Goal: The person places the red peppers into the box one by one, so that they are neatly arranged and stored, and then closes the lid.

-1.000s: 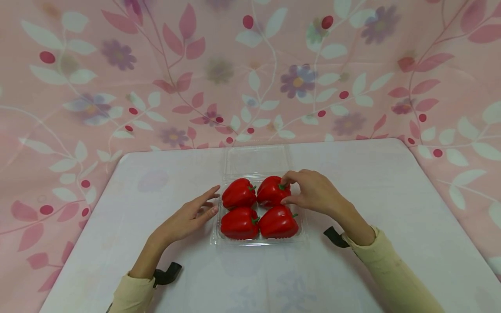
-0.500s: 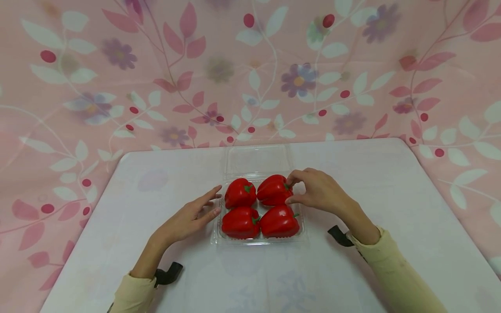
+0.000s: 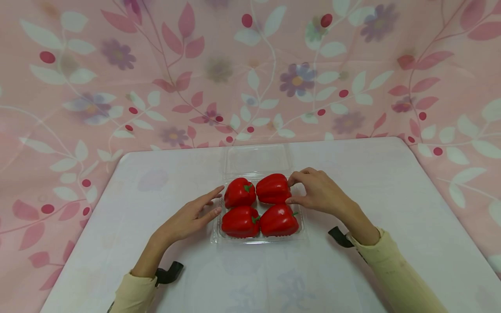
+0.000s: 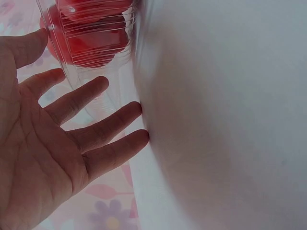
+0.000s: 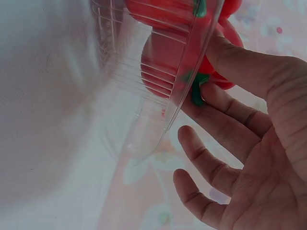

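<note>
Several red bell peppers sit in a clear plastic clamshell box [image 3: 258, 241], in two rows. My right hand [image 3: 318, 191] is at the stem end of the far right bell pepper [image 3: 272, 188], pinching it with thumb and index finger. Its green stem [image 5: 196, 91] shows beside the index finger in the right wrist view. The far left bell pepper [image 3: 239, 192] has its stem turned toward me. In front lie the near left bell pepper [image 3: 239, 221] and near right bell pepper [image 3: 279, 220]. At the box's left wall is my left hand [image 3: 192, 217], fingers extended, thumb tip by the rim.
The box's clear lid [image 3: 257, 159] lies folded back toward the far edge of the white-covered table [image 3: 176, 165]. Behind the table hangs a pink floral cloth [image 3: 250, 78]. A dark wrist-camera mount [image 3: 170, 273] sticks out from the left wrist, another mount [image 3: 339, 237] from the right.
The far right pepper has shifted slightly right and turned, with my right hand moving along. The far left pepper has turned its stem toward me. My left hand has barely moved.
</note>
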Demonstrator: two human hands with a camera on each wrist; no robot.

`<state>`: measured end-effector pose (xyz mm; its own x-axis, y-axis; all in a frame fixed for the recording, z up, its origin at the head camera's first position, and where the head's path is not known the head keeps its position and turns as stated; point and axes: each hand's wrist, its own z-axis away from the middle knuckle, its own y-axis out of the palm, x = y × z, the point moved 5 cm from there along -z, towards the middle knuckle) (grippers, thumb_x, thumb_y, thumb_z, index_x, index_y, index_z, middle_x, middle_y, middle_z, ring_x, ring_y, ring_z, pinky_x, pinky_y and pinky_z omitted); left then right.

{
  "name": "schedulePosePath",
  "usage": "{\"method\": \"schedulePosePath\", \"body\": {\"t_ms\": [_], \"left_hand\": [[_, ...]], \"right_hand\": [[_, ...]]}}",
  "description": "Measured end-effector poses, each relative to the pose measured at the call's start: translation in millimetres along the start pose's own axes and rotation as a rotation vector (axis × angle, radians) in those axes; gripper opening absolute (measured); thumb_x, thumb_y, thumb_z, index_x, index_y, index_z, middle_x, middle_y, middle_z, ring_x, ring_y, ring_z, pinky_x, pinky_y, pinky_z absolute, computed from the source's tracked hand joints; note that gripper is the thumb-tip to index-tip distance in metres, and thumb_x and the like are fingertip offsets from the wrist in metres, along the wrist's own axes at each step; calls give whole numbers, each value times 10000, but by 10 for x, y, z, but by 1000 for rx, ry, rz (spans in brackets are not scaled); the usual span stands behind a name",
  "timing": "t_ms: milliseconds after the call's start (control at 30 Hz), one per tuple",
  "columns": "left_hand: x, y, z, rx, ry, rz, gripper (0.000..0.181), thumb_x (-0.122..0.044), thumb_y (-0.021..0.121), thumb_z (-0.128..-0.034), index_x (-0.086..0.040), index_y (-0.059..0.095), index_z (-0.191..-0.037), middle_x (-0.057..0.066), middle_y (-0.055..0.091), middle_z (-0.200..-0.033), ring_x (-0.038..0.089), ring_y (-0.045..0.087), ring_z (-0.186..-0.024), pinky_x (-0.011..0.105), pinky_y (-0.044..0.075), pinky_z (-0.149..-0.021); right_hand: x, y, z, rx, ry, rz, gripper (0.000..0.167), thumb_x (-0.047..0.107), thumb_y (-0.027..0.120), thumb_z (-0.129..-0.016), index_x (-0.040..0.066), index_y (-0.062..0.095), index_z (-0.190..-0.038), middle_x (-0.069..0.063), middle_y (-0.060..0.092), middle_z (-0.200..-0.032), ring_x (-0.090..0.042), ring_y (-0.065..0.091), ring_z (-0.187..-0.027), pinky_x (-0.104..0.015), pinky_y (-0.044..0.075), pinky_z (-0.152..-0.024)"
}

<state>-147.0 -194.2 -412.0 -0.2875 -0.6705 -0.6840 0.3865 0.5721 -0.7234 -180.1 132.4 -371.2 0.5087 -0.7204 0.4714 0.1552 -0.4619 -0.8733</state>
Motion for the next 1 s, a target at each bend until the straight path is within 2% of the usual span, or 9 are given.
{"method": "schedulePosePath", "body": {"t_ms": [167,400,667,1000], "left_hand": [[2,3,0,-1,-10,-6,641,-422,571,-986,-368,282,-1556,-18,489,-1458,263,519,-1265,580,450,-977],[12,6,3,2,-20,-2,672,-440,576,-976,-334,272,-1566,-17,487,-1460,257,509,-1274,587,447,-976],[21,7,11,-5,-13,-10,677,-482,565,-971,-330,278,-1565,-24,501,-1444,247,512,-1268,576,457,-970],[26,16,9,-5,-18,-14,671,-482,561,-972,-339,278,-1564,-10,514,-1437,253,510,-1276,591,445,-977]], "right_hand": [[11,12,-2,-4,-13,48,351,323,845,-783,161,675,-1045,-27,697,-1053,-272,556,-1076,-506,468,-879],[12,58,-7,-13,-31,61,352,307,831,-805,153,668,-1077,-28,712,-1051,-286,566,-1060,-535,457,-887],[5,81,-22,-20,-68,129,275,324,829,-802,176,705,-997,7,694,-893,-273,565,-995,-533,469,-839],[26,73,-17,-37,-95,188,292,322,834,-791,167,726,-1013,1,699,-886,-269,571,-967,-560,458,-873]]}}
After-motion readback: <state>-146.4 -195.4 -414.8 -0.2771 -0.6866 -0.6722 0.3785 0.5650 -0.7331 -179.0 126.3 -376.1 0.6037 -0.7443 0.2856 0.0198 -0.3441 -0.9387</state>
